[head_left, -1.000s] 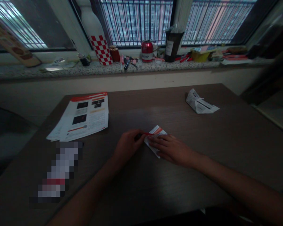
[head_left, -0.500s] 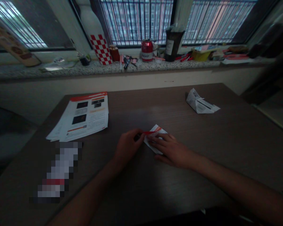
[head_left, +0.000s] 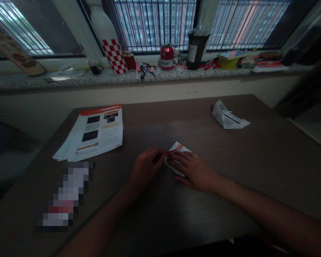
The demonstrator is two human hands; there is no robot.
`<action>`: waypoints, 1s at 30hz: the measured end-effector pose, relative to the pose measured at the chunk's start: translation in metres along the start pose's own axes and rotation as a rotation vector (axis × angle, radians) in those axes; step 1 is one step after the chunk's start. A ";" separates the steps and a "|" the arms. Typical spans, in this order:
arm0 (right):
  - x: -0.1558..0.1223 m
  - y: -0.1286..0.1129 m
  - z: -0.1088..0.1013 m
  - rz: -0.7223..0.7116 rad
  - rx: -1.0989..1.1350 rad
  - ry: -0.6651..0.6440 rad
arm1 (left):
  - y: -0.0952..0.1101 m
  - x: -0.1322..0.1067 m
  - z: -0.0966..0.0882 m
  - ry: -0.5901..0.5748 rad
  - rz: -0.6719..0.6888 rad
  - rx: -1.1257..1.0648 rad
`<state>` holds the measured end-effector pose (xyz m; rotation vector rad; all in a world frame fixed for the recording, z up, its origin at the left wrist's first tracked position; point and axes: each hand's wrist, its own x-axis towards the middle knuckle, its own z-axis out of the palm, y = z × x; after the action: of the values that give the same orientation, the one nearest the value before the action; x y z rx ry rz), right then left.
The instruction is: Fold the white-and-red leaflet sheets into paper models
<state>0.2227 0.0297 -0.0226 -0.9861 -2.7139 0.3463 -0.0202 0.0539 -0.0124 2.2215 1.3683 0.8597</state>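
Observation:
A small folded piece of printed paper (head_left: 178, 149), white with a red edge, lies on the dark wooden table (head_left: 160, 117) in front of me. My left hand (head_left: 146, 167) pinches its red left edge with closed fingers. My right hand (head_left: 194, 169) lies flat on top of it, fingers stretched out and pressing it down. Most of the paper is hidden under that hand.
A stack of printed sheets (head_left: 93, 132) with red headers lies at the left. Another folded paper shape (head_left: 227, 117) sits at the far right of the table. The windowsill (head_left: 69, 80) behind holds a red can (head_left: 167, 57), a checkered cup (head_left: 115, 56), a dark cup (head_left: 195, 51) and small clutter.
My left fingers have curled a little tighter on the paper's red edge and my right hand has shifted slightly. The paper stays in the same spot.

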 end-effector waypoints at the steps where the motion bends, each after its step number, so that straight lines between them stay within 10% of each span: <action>1: 0.000 0.000 0.000 0.001 -0.003 0.000 | 0.000 0.000 0.000 0.000 0.005 -0.002; 30: -0.005 -0.002 -0.001 -0.017 0.003 0.039 | -0.005 -0.002 -0.001 -0.072 0.049 0.003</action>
<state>0.2262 0.0250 -0.0216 -0.9581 -2.6847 0.3252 -0.0250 0.0543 -0.0149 2.2742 1.2876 0.7870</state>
